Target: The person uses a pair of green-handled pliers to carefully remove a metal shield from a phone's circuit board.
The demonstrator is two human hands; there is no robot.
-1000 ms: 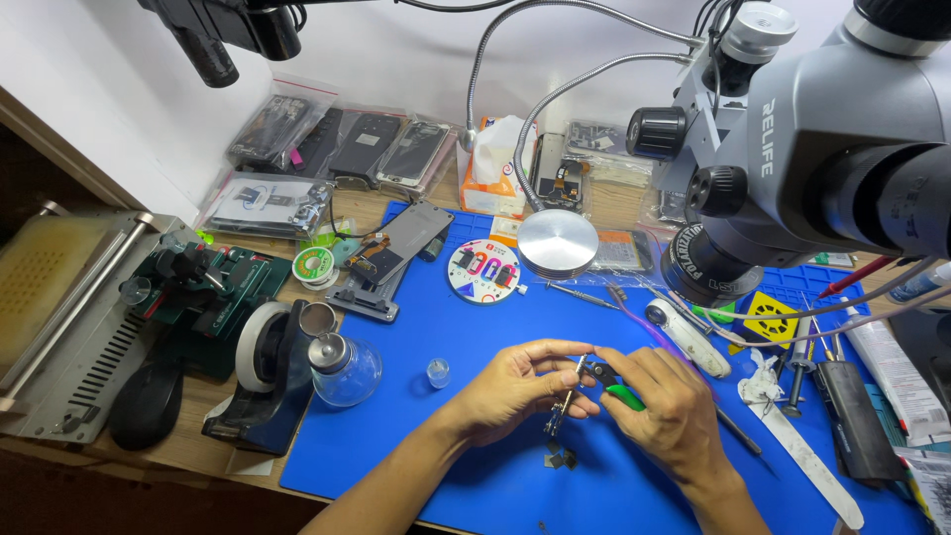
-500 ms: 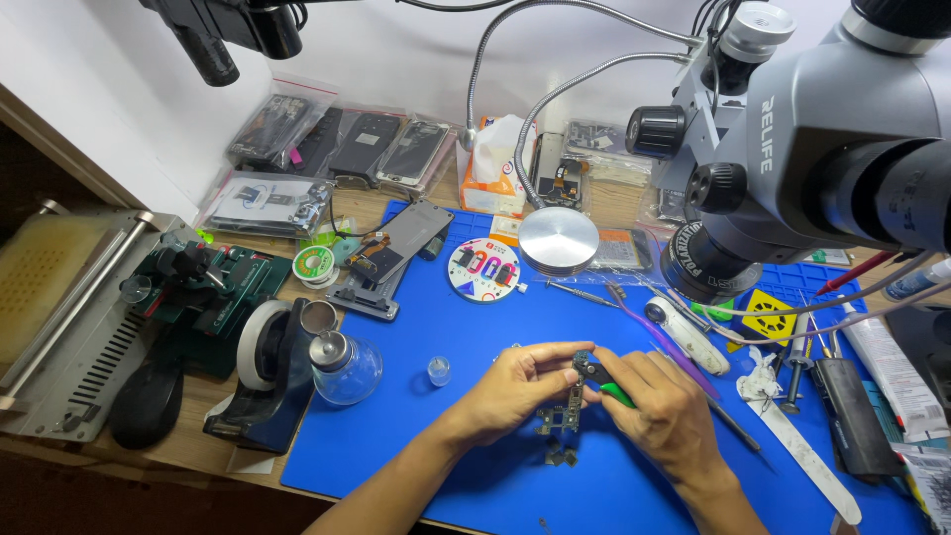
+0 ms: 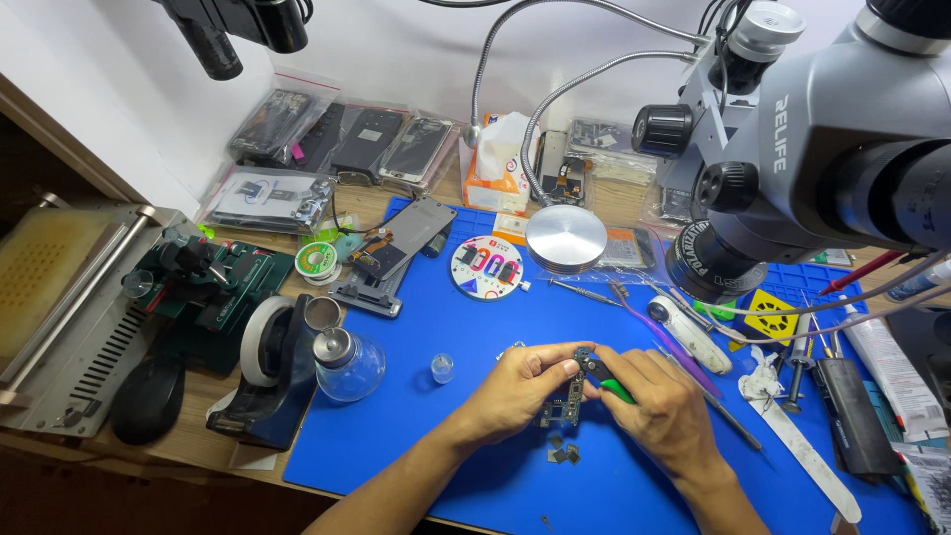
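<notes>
My left hand [image 3: 517, 388] holds a small dark circuit board [image 3: 563, 404] upright over the blue work mat [image 3: 416, 396], fingers pinched on its top edge. My right hand [image 3: 662, 408] grips a green-handled tool [image 3: 606, 381] whose dark tip touches the top of the board. Small loose metal pieces [image 3: 563, 454] lie on the mat just below the board. Both forearms come in from the bottom edge.
A large grey microscope [image 3: 812, 149] hangs over the right side. A glass bottle [image 3: 347, 365], tape dispenser [image 3: 272, 372] and small clear cap [image 3: 443, 369] sit left of my hands. Tweezers and tools [image 3: 792, 396] lie at right; a round metal disc [image 3: 566, 238] and phone parts lie farther back.
The board has shifted slightly in my left hand, and my right hand has brought the green-handled tool closer onto its top edge. Nothing else moved.
</notes>
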